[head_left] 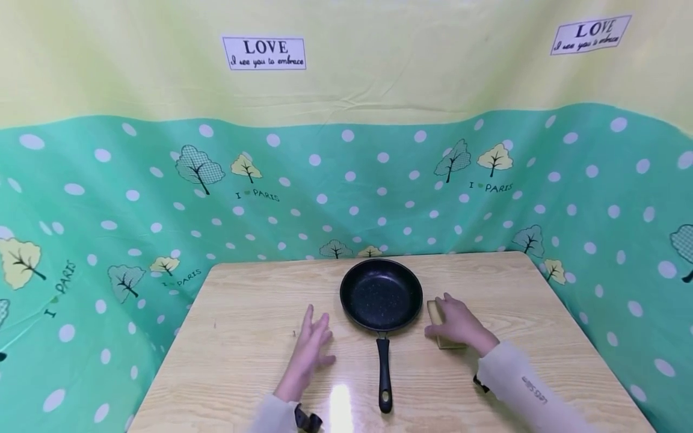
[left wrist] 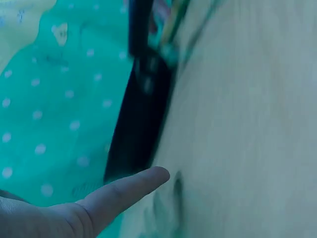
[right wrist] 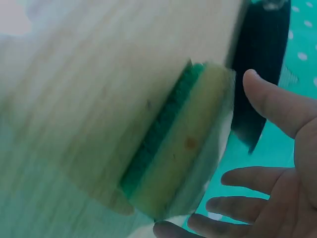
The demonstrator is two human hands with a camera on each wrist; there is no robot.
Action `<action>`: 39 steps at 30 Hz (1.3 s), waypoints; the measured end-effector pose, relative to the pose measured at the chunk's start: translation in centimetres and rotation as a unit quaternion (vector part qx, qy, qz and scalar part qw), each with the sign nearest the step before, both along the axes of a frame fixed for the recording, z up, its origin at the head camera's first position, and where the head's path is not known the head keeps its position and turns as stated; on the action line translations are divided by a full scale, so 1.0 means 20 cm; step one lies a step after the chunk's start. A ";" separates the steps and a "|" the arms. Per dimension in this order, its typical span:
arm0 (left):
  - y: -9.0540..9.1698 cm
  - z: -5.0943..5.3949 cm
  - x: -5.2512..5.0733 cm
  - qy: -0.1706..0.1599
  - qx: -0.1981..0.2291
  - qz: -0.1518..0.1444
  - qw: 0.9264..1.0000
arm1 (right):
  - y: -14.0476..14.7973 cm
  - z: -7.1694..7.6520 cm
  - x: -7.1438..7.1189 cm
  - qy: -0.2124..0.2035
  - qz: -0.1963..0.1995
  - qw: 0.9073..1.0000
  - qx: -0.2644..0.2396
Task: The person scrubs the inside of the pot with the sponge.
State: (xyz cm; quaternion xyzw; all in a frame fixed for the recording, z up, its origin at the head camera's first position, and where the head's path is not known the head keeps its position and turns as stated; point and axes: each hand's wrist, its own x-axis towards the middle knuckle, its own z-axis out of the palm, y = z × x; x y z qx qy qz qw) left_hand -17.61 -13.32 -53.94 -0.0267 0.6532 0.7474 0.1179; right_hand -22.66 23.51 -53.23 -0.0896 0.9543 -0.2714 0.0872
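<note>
Left hand (head_left: 307,356), fingers spread, lies at eight o'clock from the frying pan (head_left: 381,296); right hand (head_left: 459,322), fingers apart, at the sponge (right wrist: 173,148), four o'clock. Backdrop label (head_left: 264,53): "LOVE". Table edge (head_left: 303,261): twelve o'clock.

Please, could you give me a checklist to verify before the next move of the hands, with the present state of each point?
1. Pan flat on the table, open side up: ok.
2. Handle clear of both hands: ok, it points toward the person.
3. Sponge near the right hand: ok, it is to the right of the pan.
4. Sponge gripped: not ok, the right fingers are spread, not closed round it.
5. Pan steadied by the left hand: not ok, that hand is open and apart from it.
6. Sponge wet or dry: cannot tell.
</note>
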 end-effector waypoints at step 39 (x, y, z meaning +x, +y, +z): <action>0.39 -0.21 0.20 -0.101 0.173 -0.159 0.967 | -0.20 0.15 -0.15 0.106 0.185 0.976 -0.046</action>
